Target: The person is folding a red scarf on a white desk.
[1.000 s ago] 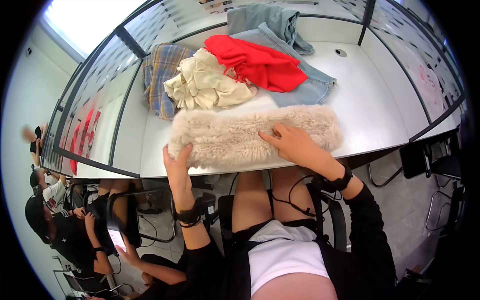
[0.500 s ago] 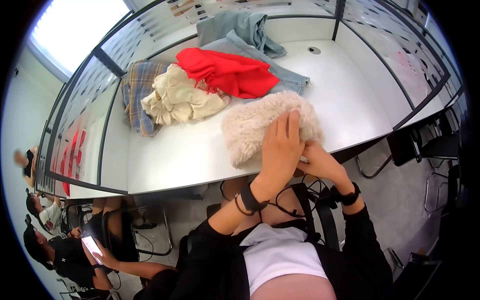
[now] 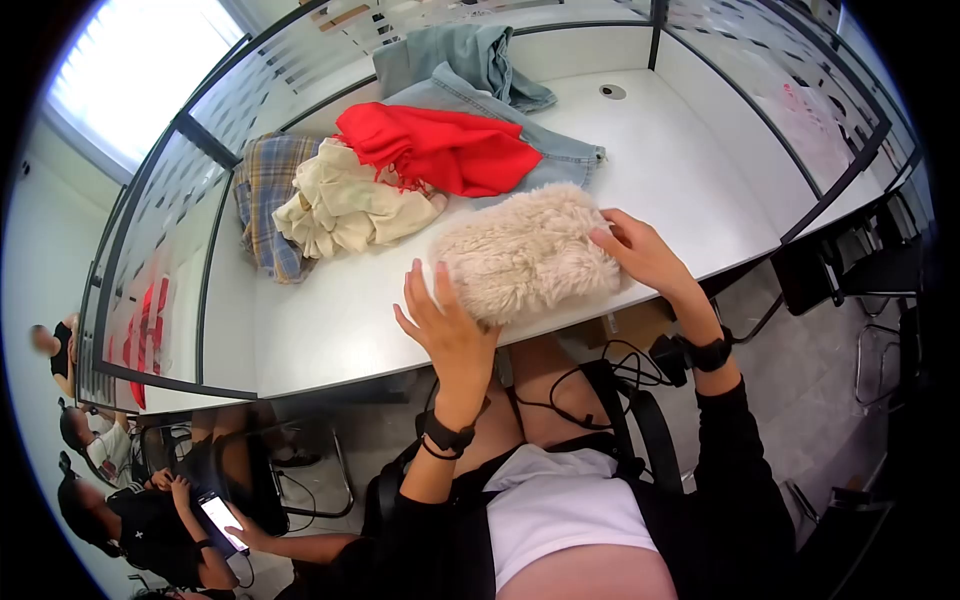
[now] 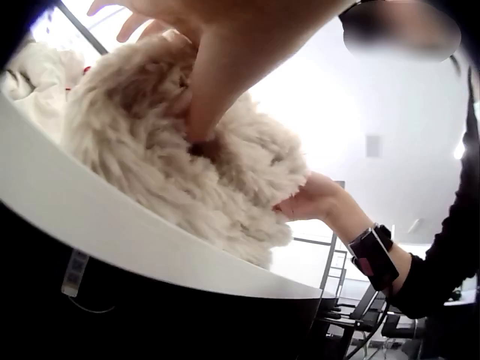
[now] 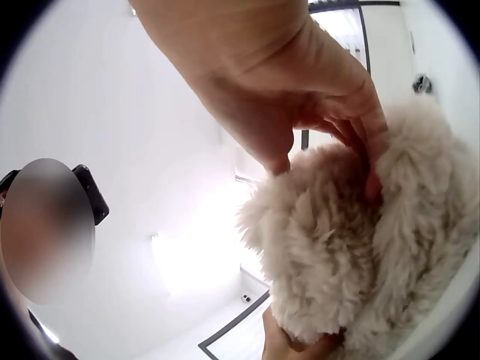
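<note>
1. While a seated person point(image 3: 150, 535) at the far left holds a lit phone point(image 3: 222, 522), I have both hands at the white table point(image 3: 690, 180).
2. Next along, the plaid cloth point(image 3: 262, 200) lies by the table's left partition point(image 3: 228, 290), partly under the crumpled cream cloth point(image 3: 355, 208).
3. With its fingers spread and clenching nothing, my left hand point(image 3: 447, 325) is at the near left corner of the cream fur piece point(image 3: 535, 250); the left wrist view shows my thumb pressed into the pile.
4. Behind the fur piece, the red cloth point(image 3: 445, 150) overlaps the cream cloth and lies across the pale blue denim point(image 3: 440, 55).
5. Folded into a thick bundle, the fur piece rests on the table at the front edge, between my hands.
6. At its right end, my right hand point(image 3: 645, 255) grasps the fur piece, thumb on one layer and fingers tucked between the layers.
7. Up and to the right of the denim, a round cable hole point(image 3: 612, 92) shows in the tabletop.
</note>
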`<state>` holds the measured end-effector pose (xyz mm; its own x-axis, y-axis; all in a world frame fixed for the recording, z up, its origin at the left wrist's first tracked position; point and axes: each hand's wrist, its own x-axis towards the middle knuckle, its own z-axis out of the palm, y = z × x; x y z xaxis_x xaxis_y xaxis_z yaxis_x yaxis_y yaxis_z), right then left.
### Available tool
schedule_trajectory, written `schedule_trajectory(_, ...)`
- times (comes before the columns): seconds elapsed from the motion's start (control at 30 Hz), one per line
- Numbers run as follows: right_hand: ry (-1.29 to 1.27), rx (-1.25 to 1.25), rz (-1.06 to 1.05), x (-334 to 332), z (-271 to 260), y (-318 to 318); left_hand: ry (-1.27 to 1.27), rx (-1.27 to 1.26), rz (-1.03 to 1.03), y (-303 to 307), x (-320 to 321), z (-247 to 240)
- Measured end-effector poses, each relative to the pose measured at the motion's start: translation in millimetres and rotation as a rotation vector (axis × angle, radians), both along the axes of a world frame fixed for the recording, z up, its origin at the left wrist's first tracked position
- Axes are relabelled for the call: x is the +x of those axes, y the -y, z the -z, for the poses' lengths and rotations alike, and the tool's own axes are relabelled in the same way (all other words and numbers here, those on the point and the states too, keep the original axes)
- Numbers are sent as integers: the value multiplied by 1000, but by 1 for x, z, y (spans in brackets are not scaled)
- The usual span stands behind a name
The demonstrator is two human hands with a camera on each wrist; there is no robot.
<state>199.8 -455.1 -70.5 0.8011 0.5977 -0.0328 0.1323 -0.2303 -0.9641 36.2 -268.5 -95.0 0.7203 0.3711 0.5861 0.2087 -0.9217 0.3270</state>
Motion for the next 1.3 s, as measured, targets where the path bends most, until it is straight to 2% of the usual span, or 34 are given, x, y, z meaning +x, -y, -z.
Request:
schedule_trajectory(0.1, -126, 28, -25, 6, -11, -24, 234, -223, 40, -14, 2, 17)
schedule_trajectory(0.17, -140, -5, -148, 11, -19, -39, 334, -337, 16, -17, 6, 29)
schedule_trajectory(0.33, -34, -18, -345, 3, -42, -78, 356, -526, -104, -13, 11, 28)
schedule_trajectory(0.43, 289, 52, -360, -5, -29, -105, 415, -586, -129, -24, 17, 35)
schedule_trajectory(0.47, 281, -22, -343, -8, -28, -108, 435, -621, -128, -24, 18, 34)
schedule_trajectory(0.57, 378, 32, -239, 6, -6, -129, 529, -688, -121, -21, 15, 32)
schedule_trajectory(0.6, 275, 76, -203, 5, -19, -127, 566, -704, -117, -19, 14, 32)
schedule_trajectory(0.7, 94, 70, -197, -14, -56, -106, 603, -626, -24, -15, 13, 28)
schedule_trajectory(0.73, 67, 167, -214, -19, -51, -98, 580, -513, -18, -17, 11, 31)
schedule_trajectory(0.8, 129, 134, -181, -25, -43, -77, 537, -285, -5, -25, 9, 39)
schedule_trajectory(0.93, 108, 41, -16, -27, -10, -41, 369, -110, 125, -32, 2, 43)
schedule_trajectory(1.07, 54, -119, 6, -33, -21, -19, 259, 94, 239, -35, 4, 40)
schedule_trajectory(1.2, 428, -432, 96, -28, 3, -4, 27, 111, 427, -45, 1, 32)
schedule_trajectory(1.3, 157, -320, 73, -14, 21, 2, -96, 1, 510, -42, -9, 5)
